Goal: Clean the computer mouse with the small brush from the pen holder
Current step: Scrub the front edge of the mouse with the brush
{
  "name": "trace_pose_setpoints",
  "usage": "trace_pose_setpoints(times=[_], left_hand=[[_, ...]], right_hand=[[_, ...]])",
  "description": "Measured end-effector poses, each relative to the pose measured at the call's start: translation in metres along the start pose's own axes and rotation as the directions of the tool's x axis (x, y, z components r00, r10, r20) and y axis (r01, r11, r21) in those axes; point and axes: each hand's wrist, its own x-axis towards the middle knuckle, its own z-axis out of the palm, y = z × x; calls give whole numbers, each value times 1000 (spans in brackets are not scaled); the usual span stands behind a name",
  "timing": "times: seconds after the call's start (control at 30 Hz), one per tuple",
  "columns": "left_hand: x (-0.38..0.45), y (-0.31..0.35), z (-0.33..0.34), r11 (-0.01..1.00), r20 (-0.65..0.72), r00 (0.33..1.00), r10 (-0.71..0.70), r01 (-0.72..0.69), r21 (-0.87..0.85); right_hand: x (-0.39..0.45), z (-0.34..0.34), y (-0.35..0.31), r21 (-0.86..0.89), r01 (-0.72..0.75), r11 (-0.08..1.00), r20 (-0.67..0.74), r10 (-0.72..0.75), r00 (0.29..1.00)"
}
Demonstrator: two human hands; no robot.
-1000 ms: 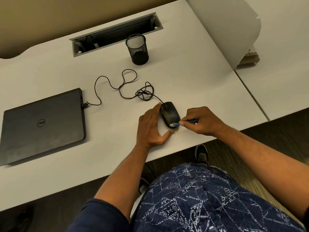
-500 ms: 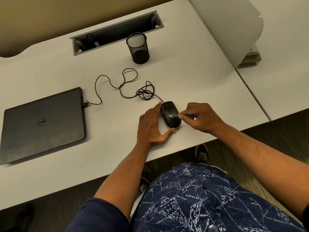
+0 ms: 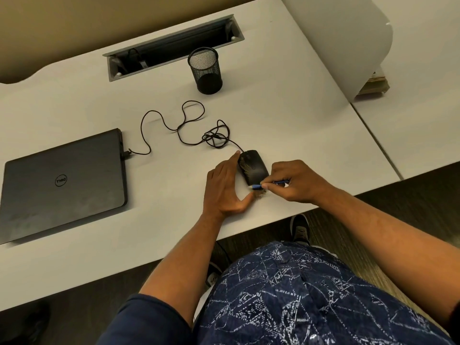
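Note:
A black wired computer mouse (image 3: 254,166) lies on the white desk (image 3: 286,125) near its front edge, with light dirt streaks on its left side. My left hand (image 3: 224,185) rests against the mouse's left side, fingers straight along it and the thumb spread toward its near end. My right hand (image 3: 293,180) pinches a small blue brush (image 3: 263,186), whose tip sits at the near end of the mouse. A small pile of brownish debris (image 3: 260,194) lies on the desk just in front of the mouse. The black mesh pen holder (image 3: 206,70) stands farther back, apart from both hands.
A shut black laptop (image 3: 62,183) lies at the left, joined to the mouse by a tangled black cable (image 3: 189,128). A cable slot (image 3: 174,48) runs along the back of the desk. A white divider panel (image 3: 343,38) stands at the right. The desk's front edge is just below my hands.
The brush tip has moved from the mouse's top surface back down to its near end. My left hand has stayed against the mouse.

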Motion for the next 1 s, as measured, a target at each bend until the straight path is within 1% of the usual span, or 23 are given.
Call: trace_pose_setpoints(times=[0.03,0.1,0.17,0.2,0.23,0.33,0.37,0.47,0.5,0.67,0.73,0.83,0.93,1.0], left_hand=[[0,0,0,1000,-2,1000,1,-1,-4],[0,0,-1,1000,7,1000,3,-3,-2],[0,0,-1,1000,13,1000,2,-2,6],[0,0,-1,1000,13,1000,1,-2,8],[0,0,0,1000,11,1000,1,-1,7],[-1,0,0,1000,-6,1000,0,0,-8],[0,0,-1,1000,-7,1000,1,-1,-11],[-1,1,-2,1000,-2,1000,12,-12,-11],[-1,1,-2,1000,-1,1000,15,-15,-10],[-1,-1,0,1000,-6,1000,24,-24,0],[-1,-1,0,1000,-10,1000,22,-22,-2],[-1,1,-2,1000,-14,1000,23,-23,-7],[-1,0,-3,1000,-25,999,25,-25,1],[-3,-1,-3,1000,-52,999,2,-3,-14]], right_hand=[[-1,1,-1,11,6,1000,-6,-6,1000],[-1,2,-1,33,-14,999,-76,17,997],[-1,1,1,16,-52,999,-145,54,988],[0,1,1,-1,-63,998,-149,62,987],[-1,1,1,-17,-60,998,-128,58,990],[-4,4,-2,-22,11,1000,-18,-11,1000],[-5,5,-2,-14,16,1000,-14,-16,1000],[-7,2,0,6,-22,1000,-115,22,993],[-7,1,2,2,-22,1000,-129,23,991],[-12,8,3,-17,-10,1000,-24,9,1000],[-11,10,2,23,-27,999,-63,29,998],[-9,8,4,97,-114,989,-182,131,975],[-9,7,8,89,-168,982,-220,184,958],[-10,9,9,114,-184,976,-257,208,944]])
